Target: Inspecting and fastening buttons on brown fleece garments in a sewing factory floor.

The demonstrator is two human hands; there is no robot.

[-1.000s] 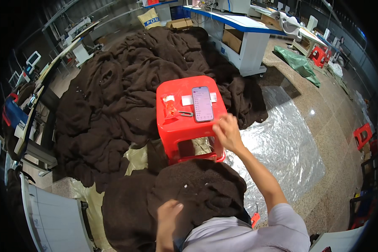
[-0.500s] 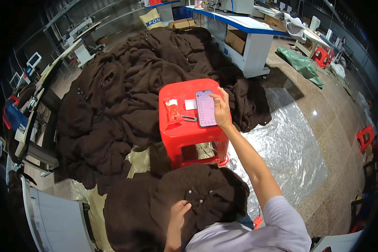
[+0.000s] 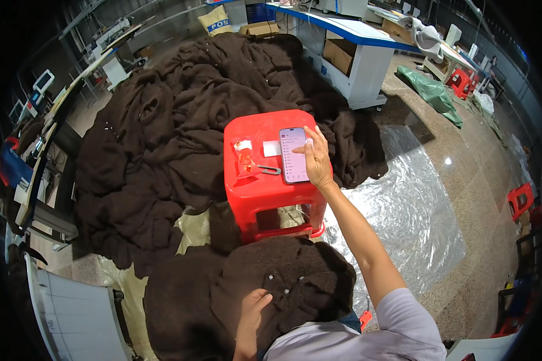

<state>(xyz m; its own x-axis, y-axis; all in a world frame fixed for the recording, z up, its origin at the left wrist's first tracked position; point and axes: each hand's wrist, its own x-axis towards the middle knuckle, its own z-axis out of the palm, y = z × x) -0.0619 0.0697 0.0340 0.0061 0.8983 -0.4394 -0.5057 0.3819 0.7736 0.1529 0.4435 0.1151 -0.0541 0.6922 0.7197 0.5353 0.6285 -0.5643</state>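
A phone (image 3: 294, 162) with a lit, pale screen lies on a red plastic stool (image 3: 271, 194). Over its right side is my right hand (image 3: 317, 159), open, the thumb stretched across the screen and the other fingers by the upper right edge. Left of the phone are a white slip (image 3: 271, 148), small thread snips (image 3: 269, 170) and a clear packet with red contents (image 3: 244, 161). Dark brown knitted fabric (image 3: 223, 289) covers my lap, with several small shiny pieces (image 3: 286, 290) on it. My left hand (image 3: 253, 307) rests there, thumb and forefinger together; what they pinch is too small to make out.
A large heap of brown fabric (image 3: 180, 114) spreads behind and left of the stool. Clear plastic sheeting (image 3: 403, 210) covers the floor at right. Blue-edged worktables (image 3: 367, 39) stand at the back, and a white panel (image 3: 72, 307) is at the lower left.
My right thumb has moved down and further across the phone screen. The left hand stays at nearly the same spot on the fabric. The whole view has shifted slightly.
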